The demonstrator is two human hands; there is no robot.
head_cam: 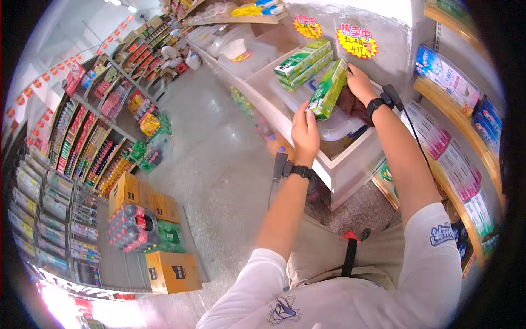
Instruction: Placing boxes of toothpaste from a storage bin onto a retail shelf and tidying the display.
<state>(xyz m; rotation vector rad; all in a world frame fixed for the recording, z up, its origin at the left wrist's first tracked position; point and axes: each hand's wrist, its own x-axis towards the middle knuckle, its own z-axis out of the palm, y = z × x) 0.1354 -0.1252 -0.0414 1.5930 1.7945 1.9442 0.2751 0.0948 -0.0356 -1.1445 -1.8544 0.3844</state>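
A long green-and-yellow carton [328, 90], shaped like a toothpaste box, is tilted between my two hands. The fingers of my left hand [306, 131] grip its near end. My right hand [359, 84] holds the far end by its right side. Just beyond it, a small stack of similar green cartons [304, 61] lies on the translucent lid of a plastic box [283, 92]. That box sits inside a white-edged display bin [331, 164]. Dark reddish-brown contents [353, 103] show partly behind my right hand.
Shelves [446, 107] with boxed toothpaste curve along the right. Yellow price signs [356, 41] hang on the wall behind the bin. Across the grey floor [218, 185], cardboard boxes [172, 271] and packs of dark bottles [133, 228] stand at left. A person [170, 53] is far down the aisle.
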